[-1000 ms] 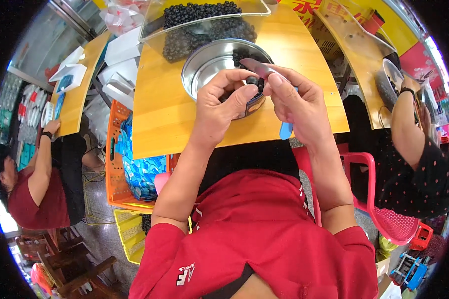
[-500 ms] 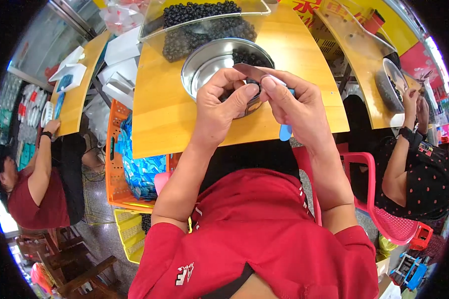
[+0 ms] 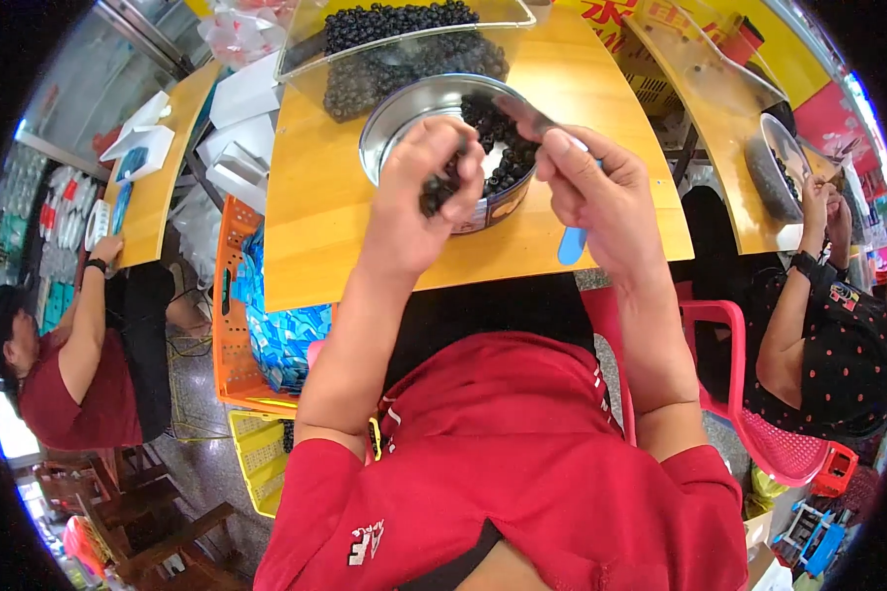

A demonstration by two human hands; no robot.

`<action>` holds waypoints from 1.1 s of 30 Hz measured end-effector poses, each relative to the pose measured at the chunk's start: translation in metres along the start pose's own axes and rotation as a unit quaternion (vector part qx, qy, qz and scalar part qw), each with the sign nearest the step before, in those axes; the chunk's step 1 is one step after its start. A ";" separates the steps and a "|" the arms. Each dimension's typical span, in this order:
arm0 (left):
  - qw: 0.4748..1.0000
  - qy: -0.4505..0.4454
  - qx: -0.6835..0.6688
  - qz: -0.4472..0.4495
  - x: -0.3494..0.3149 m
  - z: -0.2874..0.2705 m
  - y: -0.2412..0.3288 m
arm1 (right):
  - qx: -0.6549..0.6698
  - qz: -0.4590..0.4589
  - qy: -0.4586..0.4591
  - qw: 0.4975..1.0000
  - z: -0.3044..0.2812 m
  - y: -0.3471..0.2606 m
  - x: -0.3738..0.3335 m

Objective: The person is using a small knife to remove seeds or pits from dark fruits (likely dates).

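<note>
My right hand (image 3: 606,192) is wrapped round a small knife (image 3: 524,116); its blade points left over the bowl and its blue handle end sticks out below the palm. Left of it, my left hand (image 3: 409,197) hovers at the near side of the round metal bowl (image 3: 389,128), fingers curled and smeared by motion. Something small and dark shows at its fingertips, too blurred to name. Inside the bowl, small black round pieces (image 3: 508,163) lie mostly to the right. The hands are apart.
Behind the bowl stands a clear plastic bin (image 3: 414,74) heaped with black round pieces, on the wooden table (image 3: 611,148). An orange crate (image 3: 229,345) of blue packets is at my left, above a yellow crate (image 3: 254,463). Co-workers sit left and right; a pink chair (image 3: 734,345) stands right.
My hands have parted: they were together at a dark piece with the knife blade against it. The left has moved left, the right slightly right, uncovering more of the bowl.
</note>
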State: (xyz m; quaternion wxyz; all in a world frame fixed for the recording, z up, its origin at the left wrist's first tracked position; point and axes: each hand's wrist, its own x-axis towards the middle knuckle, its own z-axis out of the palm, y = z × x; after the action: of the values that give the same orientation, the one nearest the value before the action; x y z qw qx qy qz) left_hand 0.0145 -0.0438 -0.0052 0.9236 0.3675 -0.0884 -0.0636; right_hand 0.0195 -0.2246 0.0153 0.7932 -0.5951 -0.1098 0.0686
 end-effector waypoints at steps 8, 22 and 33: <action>0.898 -0.014 0.428 -0.102 0.056 -0.025 0.024 | 0.040 0.015 0.026 0.999 -0.032 0.004 0.005; 0.561 -0.188 0.802 -0.079 0.099 -0.043 -0.011 | 0.034 0.032 0.029 0.998 -0.048 0.008 0.003; 0.854 -0.076 0.489 -0.158 0.034 -0.004 0.031 | 0.020 0.018 0.048 0.998 -0.019 0.017 0.012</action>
State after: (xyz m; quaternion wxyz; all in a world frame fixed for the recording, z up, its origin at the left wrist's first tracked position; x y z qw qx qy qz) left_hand 0.0507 -0.0245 0.0174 0.5926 0.7749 -0.1188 -0.1849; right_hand 0.0366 -0.2340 -0.0052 0.8081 -0.5833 -0.0598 0.0563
